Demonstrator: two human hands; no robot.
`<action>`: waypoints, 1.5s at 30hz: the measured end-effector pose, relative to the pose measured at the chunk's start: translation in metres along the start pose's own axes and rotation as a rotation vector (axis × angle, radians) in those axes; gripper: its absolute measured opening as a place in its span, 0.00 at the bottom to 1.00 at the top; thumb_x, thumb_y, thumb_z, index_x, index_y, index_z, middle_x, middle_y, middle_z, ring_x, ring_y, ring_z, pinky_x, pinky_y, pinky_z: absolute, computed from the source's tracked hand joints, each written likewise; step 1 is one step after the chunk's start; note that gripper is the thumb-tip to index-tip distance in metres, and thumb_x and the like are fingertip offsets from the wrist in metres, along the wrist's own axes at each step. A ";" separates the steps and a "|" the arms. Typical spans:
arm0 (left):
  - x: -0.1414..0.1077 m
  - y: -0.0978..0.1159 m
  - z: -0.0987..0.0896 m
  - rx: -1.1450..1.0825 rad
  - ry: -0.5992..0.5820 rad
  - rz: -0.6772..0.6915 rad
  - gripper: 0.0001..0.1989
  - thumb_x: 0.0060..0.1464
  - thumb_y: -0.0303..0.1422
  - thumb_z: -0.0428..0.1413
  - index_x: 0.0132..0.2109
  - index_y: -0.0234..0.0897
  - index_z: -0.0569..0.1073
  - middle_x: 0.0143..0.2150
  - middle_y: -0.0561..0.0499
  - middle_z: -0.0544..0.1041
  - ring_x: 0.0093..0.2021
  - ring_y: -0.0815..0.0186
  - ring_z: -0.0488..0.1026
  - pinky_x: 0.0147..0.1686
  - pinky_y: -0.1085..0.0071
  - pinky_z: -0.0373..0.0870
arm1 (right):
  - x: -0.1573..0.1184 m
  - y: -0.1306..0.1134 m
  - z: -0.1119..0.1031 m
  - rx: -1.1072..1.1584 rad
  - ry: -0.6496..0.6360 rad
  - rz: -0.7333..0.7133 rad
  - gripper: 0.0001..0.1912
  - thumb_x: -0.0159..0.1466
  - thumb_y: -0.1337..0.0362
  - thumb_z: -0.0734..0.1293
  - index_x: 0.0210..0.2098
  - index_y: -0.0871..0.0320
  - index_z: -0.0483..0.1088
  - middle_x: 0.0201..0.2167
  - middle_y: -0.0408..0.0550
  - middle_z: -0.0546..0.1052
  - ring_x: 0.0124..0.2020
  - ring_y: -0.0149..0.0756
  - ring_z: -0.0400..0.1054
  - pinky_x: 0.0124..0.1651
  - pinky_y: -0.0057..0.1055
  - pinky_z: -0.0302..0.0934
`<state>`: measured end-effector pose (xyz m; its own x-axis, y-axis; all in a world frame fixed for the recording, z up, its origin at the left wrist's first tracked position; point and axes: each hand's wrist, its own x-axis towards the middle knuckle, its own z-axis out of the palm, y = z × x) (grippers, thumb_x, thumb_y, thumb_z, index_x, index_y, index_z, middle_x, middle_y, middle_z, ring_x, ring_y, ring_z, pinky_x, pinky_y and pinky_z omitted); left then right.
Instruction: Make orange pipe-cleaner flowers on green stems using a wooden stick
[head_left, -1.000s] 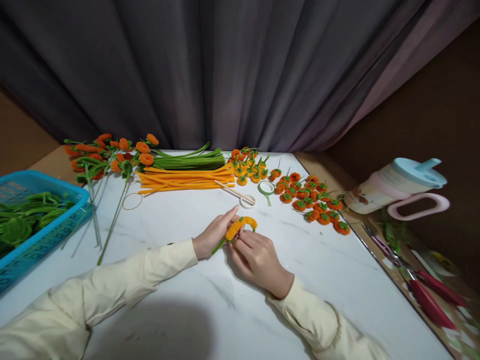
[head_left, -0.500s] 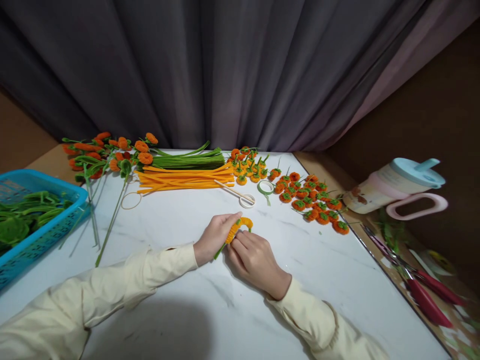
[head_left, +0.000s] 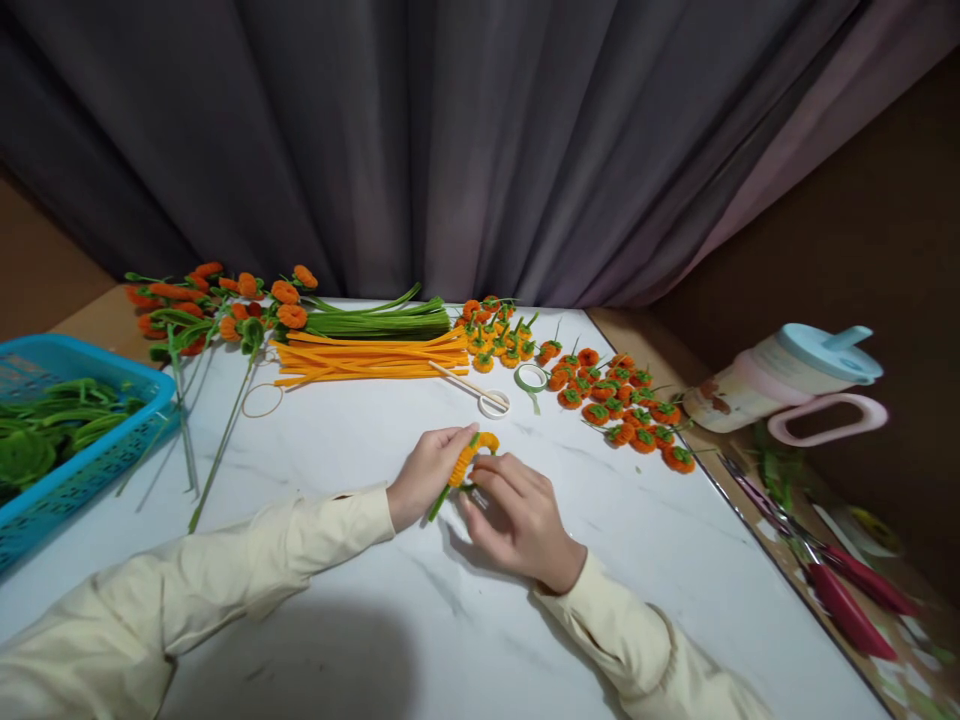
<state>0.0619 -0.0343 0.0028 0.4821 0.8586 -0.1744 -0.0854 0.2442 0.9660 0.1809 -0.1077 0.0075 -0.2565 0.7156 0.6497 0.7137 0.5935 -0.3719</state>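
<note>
Between my two hands is a curved yellow-orange fuzzy coil (head_left: 463, 462) with green stem ends poking out at its lower left. My left hand (head_left: 425, 474) pinches the coil from the left, thumb and fingers closed on it. On the right side, my right hand (head_left: 525, 520) touches the coil's right part with bent fingers, its thumb a little apart below them. Behind the hands lie a white tape ring with a thin stick (head_left: 472, 386) across it and a green tape roll (head_left: 531, 377).
Yellow strips (head_left: 371, 358) and green strips (head_left: 379, 320) lie at the back. Small orange pumpkin-like pieces (head_left: 600, 390) cluster right of them. A blue basket (head_left: 90, 490) and stemmed orange flowers (head_left: 285, 293) are left. A tumbler (head_left: 780, 375) and red-handled pliers (head_left: 851, 610) are right.
My right hand has loosened: its fingers have lifted and its thumb has come away from them. My left hand keeps its pinch on the coil, almost unmoved.
</note>
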 end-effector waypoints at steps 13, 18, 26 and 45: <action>0.008 0.008 -0.010 0.147 -0.245 -0.094 0.18 0.47 0.45 0.54 0.24 0.33 0.65 0.22 0.54 0.64 0.26 0.70 0.60 0.27 0.74 0.56 | 0.000 0.017 -0.003 -0.072 0.032 0.021 0.13 0.64 0.75 0.61 0.46 0.57 0.63 0.39 0.54 0.72 0.38 0.42 0.64 0.37 0.39 0.61; 0.006 0.012 -0.013 0.242 -0.376 -0.036 0.17 0.54 0.43 0.48 0.26 0.34 0.63 0.25 0.55 0.64 0.29 0.70 0.60 0.32 0.73 0.57 | 0.000 0.016 -0.001 -0.056 0.040 0.056 0.08 0.65 0.75 0.60 0.41 0.58 0.64 0.35 0.52 0.71 0.35 0.40 0.62 0.35 0.37 0.59; 0.003 0.018 -0.013 0.278 -0.414 -0.185 0.17 0.53 0.44 0.47 0.26 0.36 0.60 0.19 0.58 0.62 0.19 0.73 0.57 0.20 0.75 0.53 | 0.001 0.017 0.000 -0.091 0.021 0.091 0.03 0.66 0.72 0.60 0.37 0.58 0.63 0.31 0.50 0.69 0.32 0.39 0.60 0.34 0.35 0.57; -0.004 0.018 -0.010 0.117 -0.561 -0.226 0.23 0.53 0.53 0.48 0.27 0.38 0.57 0.15 0.62 0.55 0.14 0.75 0.54 0.16 0.76 0.53 | 0.002 0.013 -0.004 -0.007 0.074 0.102 0.04 0.66 0.70 0.61 0.34 0.57 0.61 0.29 0.46 0.69 0.31 0.36 0.61 0.34 0.33 0.55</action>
<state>0.0497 -0.0286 0.0189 0.8652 0.4154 -0.2806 0.1531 0.3141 0.9370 0.1925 -0.1000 0.0068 -0.1336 0.7429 0.6559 0.7382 0.5162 -0.4343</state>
